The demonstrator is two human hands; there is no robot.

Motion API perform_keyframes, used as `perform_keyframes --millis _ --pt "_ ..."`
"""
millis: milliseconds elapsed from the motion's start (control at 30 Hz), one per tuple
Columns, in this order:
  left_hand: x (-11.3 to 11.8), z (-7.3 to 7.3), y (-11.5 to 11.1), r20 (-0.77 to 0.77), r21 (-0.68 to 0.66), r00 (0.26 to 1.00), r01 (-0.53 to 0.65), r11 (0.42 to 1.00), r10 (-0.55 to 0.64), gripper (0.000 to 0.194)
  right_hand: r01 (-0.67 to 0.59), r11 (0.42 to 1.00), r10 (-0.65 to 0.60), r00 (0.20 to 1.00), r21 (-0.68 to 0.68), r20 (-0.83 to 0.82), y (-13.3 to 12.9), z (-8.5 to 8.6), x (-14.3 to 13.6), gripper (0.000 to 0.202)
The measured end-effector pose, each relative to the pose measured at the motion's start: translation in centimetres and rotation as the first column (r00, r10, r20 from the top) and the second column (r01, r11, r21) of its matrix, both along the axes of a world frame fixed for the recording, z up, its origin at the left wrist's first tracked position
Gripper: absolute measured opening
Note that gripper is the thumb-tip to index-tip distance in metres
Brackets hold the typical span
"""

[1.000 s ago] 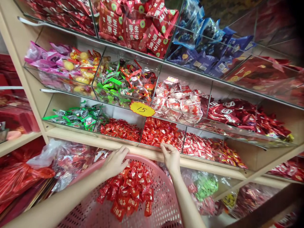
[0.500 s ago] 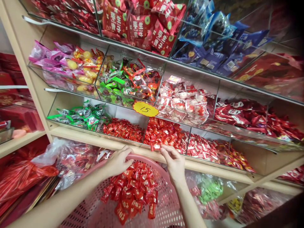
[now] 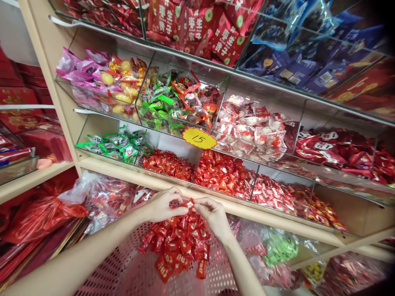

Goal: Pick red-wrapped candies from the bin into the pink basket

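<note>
A pink perforated plastic basket (image 3: 129,263) stands below the shelf, with a heap of red wrapped candies (image 3: 182,246) inside. My left hand (image 3: 165,205) is at the basket's far rim, its fingers over the rim and its thumb on the inner side. Between the thumb and fingertips of my right hand (image 3: 211,213) is a single small red-wrapped candy (image 3: 190,203), held above the heap close to my left thumb. Part of the rim is hidden behind my hands.
Ahead, glass-divided compartments hold red candies (image 3: 224,174), green-wrapped candies (image 3: 121,146) and white-and-red ones (image 3: 251,129). A yellow tag (image 3: 199,137) marked 15 hangs on a shelf edge. A wooden ledge (image 3: 240,204) runs just beyond the basket. Bagged goods (image 3: 277,246) lie beneath.
My right hand has moved left and down from the shelf's red candy compartment to above the basket, carrying the candy. The left hand stays at the rim. The view has shifted slightly.
</note>
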State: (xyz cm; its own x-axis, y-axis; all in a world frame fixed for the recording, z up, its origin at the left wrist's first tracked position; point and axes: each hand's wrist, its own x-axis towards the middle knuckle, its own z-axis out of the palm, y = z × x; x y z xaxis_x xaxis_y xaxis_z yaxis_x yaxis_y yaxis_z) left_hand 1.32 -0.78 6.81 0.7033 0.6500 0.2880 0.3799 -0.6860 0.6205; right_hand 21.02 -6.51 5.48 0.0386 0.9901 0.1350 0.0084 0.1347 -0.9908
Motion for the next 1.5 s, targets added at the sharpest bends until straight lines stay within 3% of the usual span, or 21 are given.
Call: perform_keyframes --millis 167,300,433,567,700,867,1033,1200,1333,1500 --pt "-0.1 -0.4 0.1 0.010 0.052 0.999 0.039 0.998 -0.040 0.021 -0.018 1.000 0.018 1.000 -0.008 0.000 -0.2 -0.2 -0.8 0.027" --pt "-0.1 -0.4 0.3 0.021 0.048 0.997 0.068 0.997 -0.069 0.019 -0.059 0.988 0.027 0.976 0.142 0.218 -0.4 -0.6 -1.1 0.033" --pt "-0.1 -0.3 0.2 0.019 0.045 0.997 0.071 0.996 -0.072 0.020 -0.115 0.971 -0.024 0.824 0.209 0.565 -0.9 -0.4 -1.4 0.034" --pt "-0.1 -0.3 0.2 -0.010 0.043 0.999 0.054 0.998 -0.054 0.012 -0.112 0.981 -0.036 0.690 0.157 0.723 -1.2 -0.1 -1.3 0.019" --pt "-0.1 -0.4 0.2 -0.003 0.026 0.999 0.054 0.998 -0.054 0.016 -0.112 0.990 0.005 0.613 0.080 0.790 -1.7 0.3 -0.9 0.015" --pt "0.0 -0.7 0.4 0.027 -0.021 0.999 0.034 0.999 -0.033 0.018 -0.181 0.972 0.226 0.519 -0.152 0.824 -3.0 1.1 -1.3 0.013" --pt "0.0 -0.9 0.5 0.034 -0.017 0.999 0.022 1.000 -0.022 0.016 -0.212 0.936 0.337 0.315 -0.281 0.887 -4.0 1.1 -3.3 0.012" --pt "0.0 -0.9 0.5 0.027 -0.008 0.999 0.020 1.000 -0.020 0.016 -0.172 0.947 0.297 0.146 -0.272 0.943 -4.0 0.7 -4.8 0.010" --pt "-0.1 -0.8 0.5 0.010 0.013 1.000 0.020 1.000 -0.020 0.015 -0.171 0.948 0.288 0.098 -0.269 0.953 -3.9 0.3 -5.0 0.013" --pt "-0.1 -0.8 0.5 0.020 0.007 1.000 0.021 1.000 -0.021 0.016 -0.174 0.944 0.300 0.095 -0.281 0.949 -3.9 -0.1 -5.1 0.012"
